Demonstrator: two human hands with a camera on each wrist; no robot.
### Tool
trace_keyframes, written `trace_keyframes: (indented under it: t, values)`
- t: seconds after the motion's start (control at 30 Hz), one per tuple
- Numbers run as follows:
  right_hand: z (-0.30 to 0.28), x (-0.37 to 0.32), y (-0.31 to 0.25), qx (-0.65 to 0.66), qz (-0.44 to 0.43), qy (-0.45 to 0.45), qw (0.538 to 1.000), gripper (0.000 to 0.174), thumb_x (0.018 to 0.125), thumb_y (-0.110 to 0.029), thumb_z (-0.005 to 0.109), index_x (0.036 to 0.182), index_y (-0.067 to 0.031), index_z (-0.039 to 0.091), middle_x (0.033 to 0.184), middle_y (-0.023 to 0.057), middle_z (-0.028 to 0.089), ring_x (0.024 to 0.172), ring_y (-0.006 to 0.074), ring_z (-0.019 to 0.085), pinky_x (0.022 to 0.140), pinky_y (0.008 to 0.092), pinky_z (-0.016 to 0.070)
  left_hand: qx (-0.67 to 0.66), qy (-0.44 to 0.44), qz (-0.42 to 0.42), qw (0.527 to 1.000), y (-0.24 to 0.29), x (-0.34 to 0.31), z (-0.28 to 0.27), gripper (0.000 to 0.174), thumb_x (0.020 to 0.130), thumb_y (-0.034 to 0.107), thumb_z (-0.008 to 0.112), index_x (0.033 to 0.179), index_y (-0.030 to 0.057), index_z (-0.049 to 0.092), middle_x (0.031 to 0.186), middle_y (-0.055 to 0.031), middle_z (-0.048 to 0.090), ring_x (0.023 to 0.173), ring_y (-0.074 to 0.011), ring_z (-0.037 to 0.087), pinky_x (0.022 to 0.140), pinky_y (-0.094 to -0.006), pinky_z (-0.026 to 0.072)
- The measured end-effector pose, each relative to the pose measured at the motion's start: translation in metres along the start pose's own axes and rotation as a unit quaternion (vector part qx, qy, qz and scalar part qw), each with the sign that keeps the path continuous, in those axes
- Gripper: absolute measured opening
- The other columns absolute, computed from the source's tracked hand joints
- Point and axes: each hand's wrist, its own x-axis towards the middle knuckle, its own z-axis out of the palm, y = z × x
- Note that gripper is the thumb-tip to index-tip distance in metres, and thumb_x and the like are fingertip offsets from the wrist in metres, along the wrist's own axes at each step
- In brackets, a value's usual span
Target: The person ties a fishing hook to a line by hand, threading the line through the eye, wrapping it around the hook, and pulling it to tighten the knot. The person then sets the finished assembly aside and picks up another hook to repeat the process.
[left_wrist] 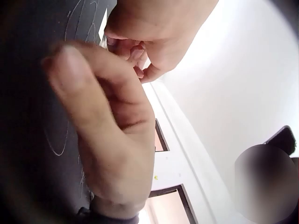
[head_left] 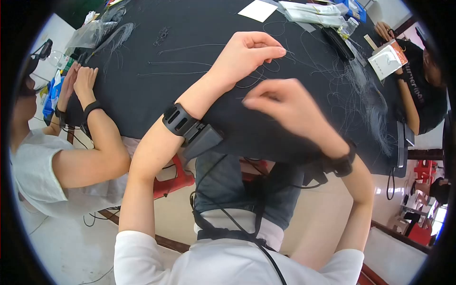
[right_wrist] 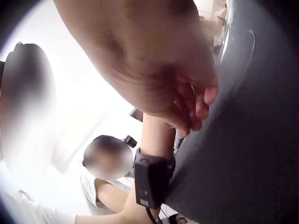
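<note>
My left hand (head_left: 249, 54) is over the black table, thumb and forefinger pinched together on a thin line (head_left: 257, 76) that loops below it. To its right and nearer me, my right hand (head_left: 285, 104) is blurred, its thumb meeting its bent forefinger. A faint bit of line shows at those fingertips. In the left wrist view the right hand (left_wrist: 112, 126) is close in front of the left hand (left_wrist: 159, 28). The right wrist view shows the curled fingers of the right hand (right_wrist: 154, 60), overlapping the left forearm with its black wrist device (right_wrist: 154, 179).
Several separate lines (head_left: 183, 63) lie left of my hands. A big tangle of pale line (head_left: 365, 95) spreads at right, near a black case (head_left: 338, 43) and a white box (head_left: 387, 59). White paper (head_left: 257, 10) lies at the back. People sit at left and right.
</note>
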Motion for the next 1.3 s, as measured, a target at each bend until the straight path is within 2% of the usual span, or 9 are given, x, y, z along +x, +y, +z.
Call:
trace_keyframes:
  t: [0.17, 0.3, 0.4, 0.5, 0.7, 0.83, 0.9, 1.03, 1.3]
  values:
    - [-0.062, -0.008, 0.017, 0.227, 0.000, 0.117, 0.967, 0.023, 0.088, -0.014, 0.053, 0.100, 0.0035, 0.060, 0.095, 0.0124, 0.063, 0.084, 0.0171, 0.061, 0.079, 0.0272, 0.0476, 0.112, -0.020, 0.076, 0.991, -0.004, 0.001, 0.003, 0.012, 0.082, 0.012, 0.061, 0.087, 0.0012, 0.064, 0.072, 0.0013, 0.059, 0.064, -0.0032, 0.051, 0.059, -0.0173, 0.0410]
    - [-0.089, -0.012, 0.037, 0.299, -0.001, 0.112, 0.948, 0.024, 0.090, -0.019, 0.051, 0.101, 0.0006, 0.061, 0.091, 0.0117, 0.064, 0.084, 0.0184, 0.062, 0.080, 0.0270, 0.0476, 0.191, -0.057, 0.124, 0.972, -0.001, -0.003, 0.008, 0.010, 0.082, 0.012, 0.060, 0.087, 0.0034, 0.063, 0.074, -0.0001, 0.059, 0.065, -0.0059, 0.052, 0.058, -0.0185, 0.0426]
    - [-0.086, -0.011, 0.039, 0.178, -0.045, 0.121, 0.975, 0.025, 0.090, -0.021, 0.051, 0.099, -0.0007, 0.062, 0.085, 0.0101, 0.064, 0.081, 0.0164, 0.062, 0.076, 0.0245, 0.0475, 0.237, -0.085, 0.134, 0.958, -0.001, -0.004, 0.010, 0.008, 0.082, 0.010, 0.059, 0.087, 0.0038, 0.062, 0.079, -0.0025, 0.056, 0.070, -0.0086, 0.054, 0.058, -0.0204, 0.0447]
    - [-0.085, -0.016, 0.042, 0.089, -0.055, 0.113, 0.988, 0.026, 0.090, -0.023, 0.050, 0.098, -0.0006, 0.062, 0.074, 0.0061, 0.062, 0.070, 0.0120, 0.059, 0.069, 0.0214, 0.0472, 0.192, -0.056, 0.172, 0.965, -0.007, -0.003, 0.015, 0.005, 0.076, 0.005, 0.064, 0.080, 0.0043, 0.061, 0.068, 0.0003, 0.052, 0.051, -0.0059, 0.041, 0.046, -0.0205, 0.0315]
    - [-0.081, -0.022, 0.035, 0.192, 0.013, 0.060, 0.980, 0.027, 0.089, -0.023, 0.051, 0.096, -0.0001, 0.063, 0.061, -0.0021, 0.049, 0.053, 0.0028, 0.047, 0.052, 0.0183, 0.0433, 0.222, -0.033, 0.187, 0.956, 0.002, -0.006, 0.018, 0.006, 0.075, 0.002, 0.064, 0.080, 0.0044, 0.062, 0.072, 0.0004, 0.052, 0.050, -0.0054, 0.040, 0.045, -0.0203, 0.0306]
    - [-0.093, -0.021, 0.040, 0.144, -0.050, 0.206, 0.967, 0.028, 0.089, -0.025, 0.050, 0.097, -0.0003, 0.062, 0.060, -0.0032, 0.047, 0.056, 0.0049, 0.046, 0.063, 0.0223, 0.0436, 0.228, 0.017, 0.140, 0.963, -0.003, -0.002, 0.010, 0.003, 0.076, 0.005, 0.064, 0.078, 0.0027, 0.062, 0.072, 0.0021, 0.051, 0.049, -0.0026, 0.033, 0.044, -0.0193, 0.0255]
    - [-0.087, -0.015, 0.037, 0.232, -0.066, 0.320, 0.916, 0.028, 0.089, -0.025, 0.050, 0.097, -0.0007, 0.062, 0.059, -0.0038, 0.044, 0.056, 0.0056, 0.044, 0.063, 0.0220, 0.0403, 0.208, 0.026, 0.106, 0.972, -0.008, 0.000, 0.006, 0.005, 0.079, 0.008, 0.064, 0.081, 0.0037, 0.063, 0.069, 0.0038, 0.051, 0.050, -0.0007, 0.032, 0.044, -0.0185, 0.0238]
    - [-0.100, -0.020, 0.042, 0.422, -0.077, 0.317, 0.846, 0.023, 0.091, -0.013, 0.040, 0.100, 0.0046, 0.052, 0.118, 0.0231, 0.047, 0.115, 0.0290, 0.044, 0.098, 0.0375, 0.0370, 0.159, 0.045, 0.006, 0.986, -0.004, 0.000, 0.008, 0.009, 0.081, 0.013, 0.063, 0.085, 0.0048, 0.064, 0.065, 0.0058, 0.051, 0.051, 0.0003, 0.033, 0.044, -0.0174, 0.0236]
    - [-0.123, -0.023, 0.065, 0.607, -0.150, 0.304, 0.719, 0.018, 0.091, -0.008, 0.039, 0.099, 0.0058, 0.047, 0.102, 0.0212, 0.051, 0.108, 0.0323, 0.047, 0.104, 0.0436, 0.0332, 0.051, 0.080, -0.120, 0.988, -0.004, 0.003, 0.003, 0.013, 0.081, 0.016, 0.062, 0.086, 0.0044, 0.064, 0.065, 0.0073, 0.051, 0.048, 0.0008, 0.031, 0.042, -0.0168, 0.0217]
